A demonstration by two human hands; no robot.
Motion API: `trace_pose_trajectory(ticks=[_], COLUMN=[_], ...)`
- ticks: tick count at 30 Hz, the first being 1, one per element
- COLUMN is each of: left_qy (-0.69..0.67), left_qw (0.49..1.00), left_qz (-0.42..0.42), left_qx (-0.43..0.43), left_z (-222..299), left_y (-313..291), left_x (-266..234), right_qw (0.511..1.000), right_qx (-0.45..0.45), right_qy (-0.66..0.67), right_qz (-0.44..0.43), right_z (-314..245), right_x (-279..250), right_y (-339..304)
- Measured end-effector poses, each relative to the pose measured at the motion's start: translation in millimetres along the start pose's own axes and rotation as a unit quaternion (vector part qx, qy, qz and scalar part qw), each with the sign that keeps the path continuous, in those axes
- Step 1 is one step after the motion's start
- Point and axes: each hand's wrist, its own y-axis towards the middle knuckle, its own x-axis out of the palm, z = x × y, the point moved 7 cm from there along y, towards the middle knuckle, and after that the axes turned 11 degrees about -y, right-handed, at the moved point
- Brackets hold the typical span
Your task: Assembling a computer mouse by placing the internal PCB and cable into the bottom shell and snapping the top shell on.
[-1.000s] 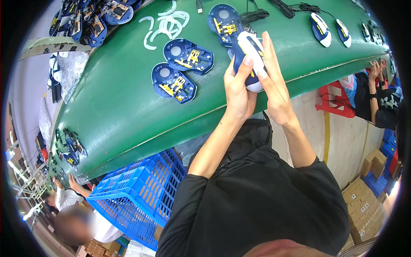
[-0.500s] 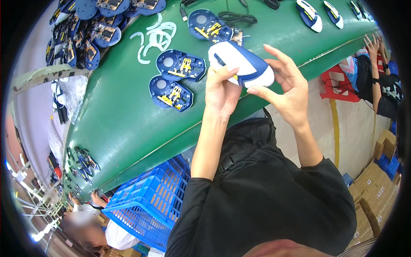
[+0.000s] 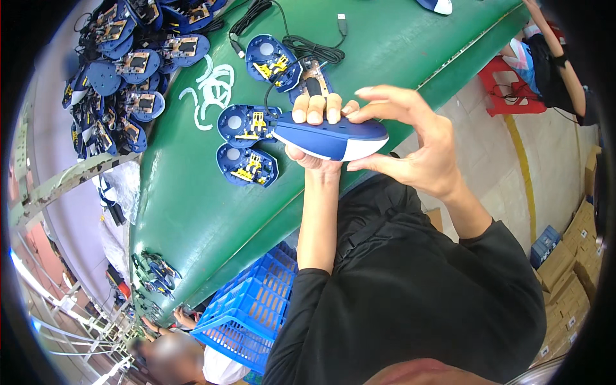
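Note:
A blue and white computer mouse (image 3: 330,138) is tilted on its side between my hands, above the near edge of the green table. My left hand (image 3: 314,122) is closed around its left end, with the fingertips over its blue underside edge and the thumb side below. At the other end, my right hand (image 3: 417,141) grips the mouse between thumb and fingers, its palm standing off from the shell. Beyond my left hand lie open blue mouse bases (image 3: 247,165) with yellow inner parts. A base with a circuit board (image 3: 312,80) is partly hidden behind my fingers.
White curved strips (image 3: 215,90) lie on the green table (image 3: 192,205). Black cables (image 3: 314,48) are coiled at the far side. A heap of mouse bases (image 3: 122,70) fills the far left. A blue crate (image 3: 250,314) stands below the near edge. Other people work nearby.
The mouse has rolled from top-up onto its side, bringing its blue underside edge into sight. My left fingers now show over it. The whole view has shifted, with the table's things displaced left.

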Motion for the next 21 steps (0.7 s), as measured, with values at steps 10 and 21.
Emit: trace_pose_trajectory(ticks=[10,21], left_qy=[0.167,0.255], left_qw=[0.953,0.899], left_qz=[0.254,0.357], left_qx=[-0.010,-0.001], left_z=[4.6,8.0], left_y=[-16.7,-22.2], left_x=[-3.3,-19.9], right_qw=[0.981,0.922], right_qx=[0.156,0.313], right_qy=[0.075,0.211], right_qz=[-0.089,-0.088], right_z=[36.3,71.8], right_x=[-3.8,20.9], right_y=[-5.7,-28.1])
